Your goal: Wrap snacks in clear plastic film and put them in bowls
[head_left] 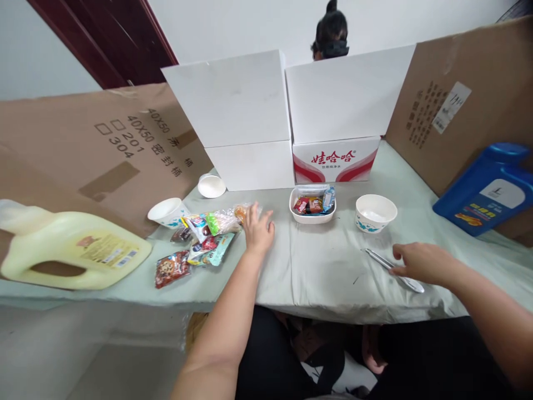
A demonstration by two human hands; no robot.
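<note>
My left hand (257, 229) reaches to the right end of a pile of snack packets (200, 240) on the pale cloth and closes over a clear-wrapped snack (240, 212). My right hand (418, 262) rests on the cloth with its fingers curled onto metal tongs (393, 269) that lie flat. Between the hands, farther back, a white rectangular dish (312, 215) holds several wrapped snacks. A white paper bowl (375, 213) stands to the right of the dish.
A yellow jug (70, 250) lies at the left, a blue jug (489, 189) at the right. Two paper cups (166, 212) (211, 185) lie at the back left. White boxes (291, 111) and cardboard sheets (104, 144) wall the table. A person's head (331, 33) shows behind the boxes.
</note>
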